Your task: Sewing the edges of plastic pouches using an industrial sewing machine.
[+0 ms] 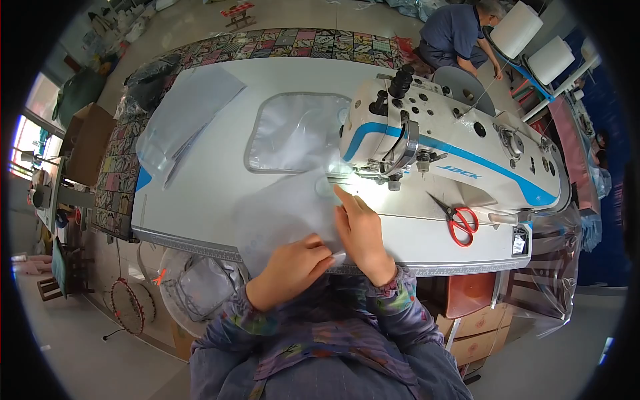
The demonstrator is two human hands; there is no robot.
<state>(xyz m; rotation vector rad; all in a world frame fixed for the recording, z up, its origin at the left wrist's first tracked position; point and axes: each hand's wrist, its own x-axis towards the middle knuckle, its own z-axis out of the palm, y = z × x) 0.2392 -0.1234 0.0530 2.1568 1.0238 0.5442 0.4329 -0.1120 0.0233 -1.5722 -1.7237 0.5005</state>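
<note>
A see-through, frosty plastic sheet (277, 213) lies on the white sewing table (180, 213) and hangs over its front edge. My left hand (290, 270) is closed on the sheet's near edge, its fingers curled and thumb pressed in. My right hand (360, 233) grips the sheet's right edge, index finger stretched toward the needle area; its fingertips are partly hidden. Just beyond my right hand stands a white and blue sewing machine (453, 147), its lamp lit over the needle plate. A see-through piece with a grey bound edge (297, 133) lies behind the sheet.
Red-handled scissors (461, 225) lie right of my right hand. Stacked plastic sheets (190, 110) rest at the table's far left. Below the left front edge, a round white container (200, 283) holds grey-edged pieces. Another person (457, 37) crouches beyond the machine, near white thread cones (517, 30).
</note>
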